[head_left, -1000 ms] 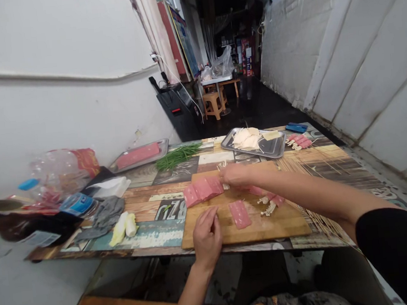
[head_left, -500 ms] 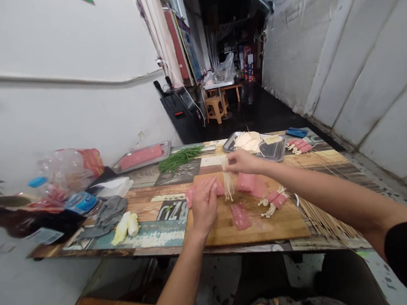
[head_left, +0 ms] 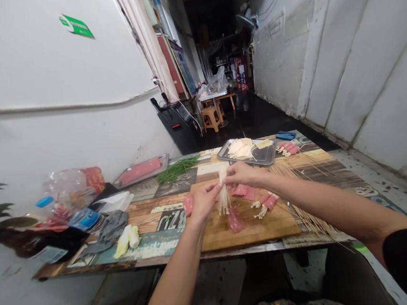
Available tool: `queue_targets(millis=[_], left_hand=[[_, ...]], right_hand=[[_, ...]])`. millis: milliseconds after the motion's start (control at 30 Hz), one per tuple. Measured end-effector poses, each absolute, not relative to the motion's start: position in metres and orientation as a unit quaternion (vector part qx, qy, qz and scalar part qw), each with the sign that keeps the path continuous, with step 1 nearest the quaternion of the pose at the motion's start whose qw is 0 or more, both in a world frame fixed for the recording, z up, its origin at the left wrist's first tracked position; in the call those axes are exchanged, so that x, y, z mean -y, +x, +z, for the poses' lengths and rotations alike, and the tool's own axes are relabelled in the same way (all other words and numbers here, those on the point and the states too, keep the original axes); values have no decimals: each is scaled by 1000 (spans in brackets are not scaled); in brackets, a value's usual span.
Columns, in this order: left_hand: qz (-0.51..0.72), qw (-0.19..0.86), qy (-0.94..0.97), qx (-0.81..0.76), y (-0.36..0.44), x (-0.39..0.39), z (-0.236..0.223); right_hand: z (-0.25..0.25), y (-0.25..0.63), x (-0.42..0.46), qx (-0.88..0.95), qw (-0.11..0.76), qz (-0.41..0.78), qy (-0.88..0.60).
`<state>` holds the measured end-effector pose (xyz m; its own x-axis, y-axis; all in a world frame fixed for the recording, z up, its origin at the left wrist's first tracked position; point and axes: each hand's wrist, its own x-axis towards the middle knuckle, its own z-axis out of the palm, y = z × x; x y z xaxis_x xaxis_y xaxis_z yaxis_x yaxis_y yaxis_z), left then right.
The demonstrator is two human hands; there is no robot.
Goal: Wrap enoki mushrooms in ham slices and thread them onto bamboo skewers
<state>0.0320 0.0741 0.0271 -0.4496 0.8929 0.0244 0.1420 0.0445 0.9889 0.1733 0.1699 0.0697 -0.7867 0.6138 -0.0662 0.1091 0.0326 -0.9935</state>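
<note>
The person's left hand (head_left: 204, 203) and right hand (head_left: 240, 174) meet over a wooden cutting board (head_left: 251, 236), both pinching a bunch of thin white mushrooms (head_left: 224, 199) between thumb and fingers. The bunch hangs roughly upright, its lower ends fanned out.

Taking the bunch as the clock's centre, with twelve straight ahead of the person, a flat slice of pink meat (head_left: 235, 220) lies on the board at five o'clock, near the mushroom ends. Meat-wrapped mushroom rolls (head_left: 266, 204) rest on the board at three. Beyond the board, a metal tray (head_left: 268, 156) sits at one o'clock, green stalks (head_left: 178, 169) at ten, and pale leaves (head_left: 127, 240) between eight and nine. Wooden skewers (head_left: 309, 219) lie between three and four.
</note>
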Motion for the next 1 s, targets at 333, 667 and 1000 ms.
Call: queue_targets(millis=[333, 667, 1000], left_hand=[[537, 294, 427, -666, 39, -74, 36], [517, 270, 441, -682, 35, -72, 43], [548, 306, 408, -663, 32, -76, 34]], right_hand=[[61, 167, -166, 687, 197, 623, -319], [57, 162, -168, 699, 214, 607, -311], [57, 160, -161, 702, 238, 595, -310]])
